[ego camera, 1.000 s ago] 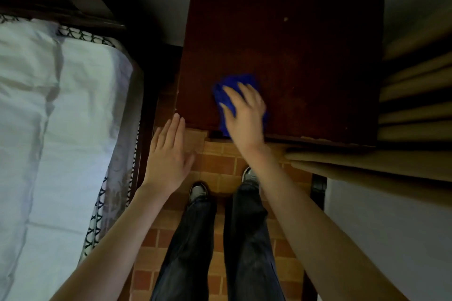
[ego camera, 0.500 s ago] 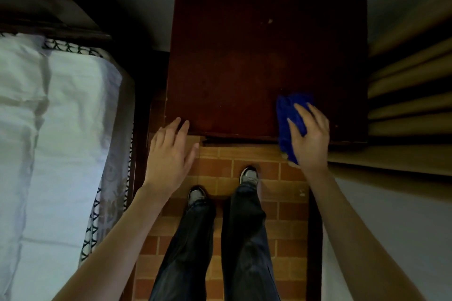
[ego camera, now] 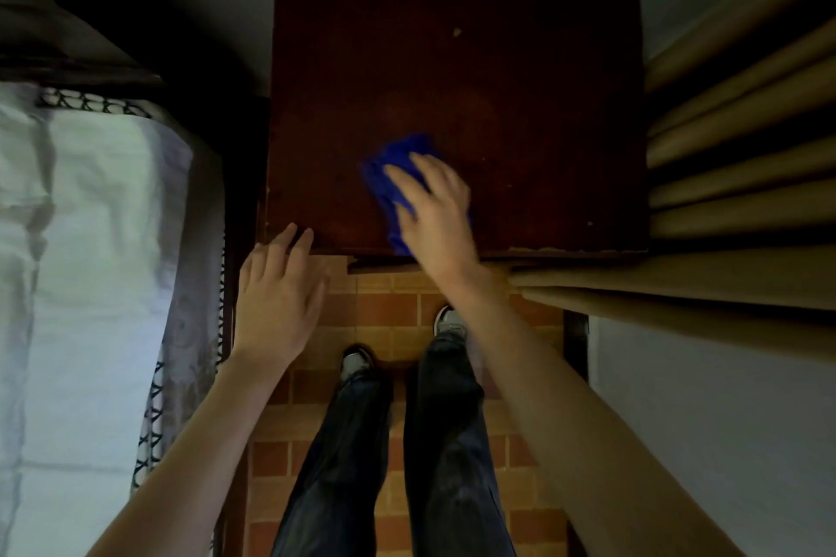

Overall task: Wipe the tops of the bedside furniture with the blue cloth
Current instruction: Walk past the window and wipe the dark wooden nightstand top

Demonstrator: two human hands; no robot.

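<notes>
Blue cloth [ego camera: 402, 149] beneath the flat right grip [ego camera: 436, 217], fingers [ego camera: 400, 181] apart, on the nightstand [ego camera: 497, 81].

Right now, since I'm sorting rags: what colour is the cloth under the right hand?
The cloth is blue; head view.

The right hand [ego camera: 434, 213] has swept the blue cloth [ego camera: 398, 176] from the nightstand top's [ego camera: 452, 59] right front corner back toward its middle (cloth bunched beneath the fingers [ego camera: 402, 181]).
</notes>
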